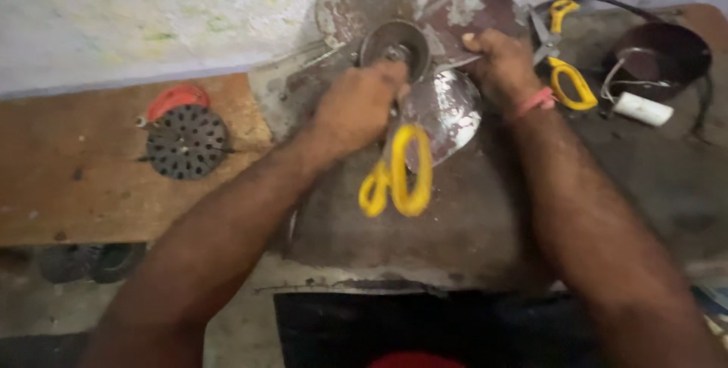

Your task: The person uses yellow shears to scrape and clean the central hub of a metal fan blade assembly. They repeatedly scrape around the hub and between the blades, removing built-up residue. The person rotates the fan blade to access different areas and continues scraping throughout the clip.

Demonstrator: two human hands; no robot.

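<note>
A dark, dirty bench point(644, 186) fills the right side, and a brown wooden board point(76, 178) lies along its left edge. The near edge of the bench is partly hidden by the person's arms.

At the far edge, in the middle, lies a rusty metal fan point(425, 42) with wide blades. The tops of two blades are cut off by the top of the picture. Its round hub point(394, 43) sits in the middle.

The left hand point(356, 106) is curled shut around a pair of yellow-handled scissors point(398, 175), right by the hub. The yellow loops hang down toward the near edge. The cutting end is hidden behind the hand, so it is hard to see what it touches.

The right hand point(504, 65) presses down on a fan blade, fingers bent over it. It wears a pink band at the wrist.

At the far right corner sits a dark round bowl point(660, 53) with a white tube point(643, 109) and wires. Another yellow-handled tool point(565, 72) lies just beside the right hand.

On the board sits a black round disc with holes point(187, 141), touching a red piece point(177, 98) behind it.
</note>
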